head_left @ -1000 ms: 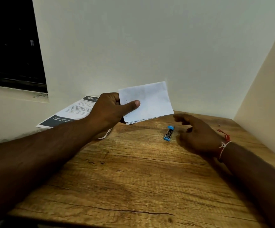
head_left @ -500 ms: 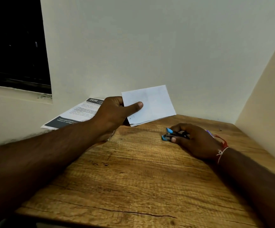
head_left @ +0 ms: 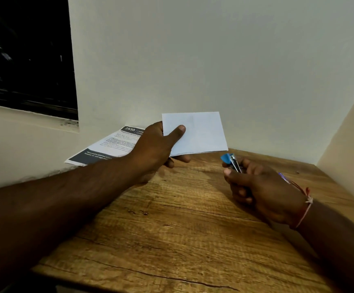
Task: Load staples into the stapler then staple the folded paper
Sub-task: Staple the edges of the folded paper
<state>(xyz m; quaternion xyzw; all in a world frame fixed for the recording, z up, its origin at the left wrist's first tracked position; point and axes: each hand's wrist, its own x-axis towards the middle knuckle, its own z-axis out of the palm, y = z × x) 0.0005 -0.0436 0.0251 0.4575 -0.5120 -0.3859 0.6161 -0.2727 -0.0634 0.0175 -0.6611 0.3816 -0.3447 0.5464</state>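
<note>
My left hand (head_left: 155, 149) holds the folded white paper (head_left: 201, 134) above the far part of the wooden table (head_left: 171, 229), thumb on top of its left edge. My right hand (head_left: 256, 191) grips the small blue and metal stapler (head_left: 231, 161) just off the table, its blue tip pointing up and left toward the paper's lower right corner. A small gap separates stapler and paper. Most of the stapler's body is hidden in my fingers.
A printed sheet (head_left: 108, 149) with a dark header lies at the table's far left against the white wall. A beige wall (head_left: 353, 134) closes the right side. A pen (head_left: 286, 178) peeks out behind my right wrist.
My right hand closed on the stapler on the table and has lifted it toward the paper. The left hand keeps the paper in about the same place.
</note>
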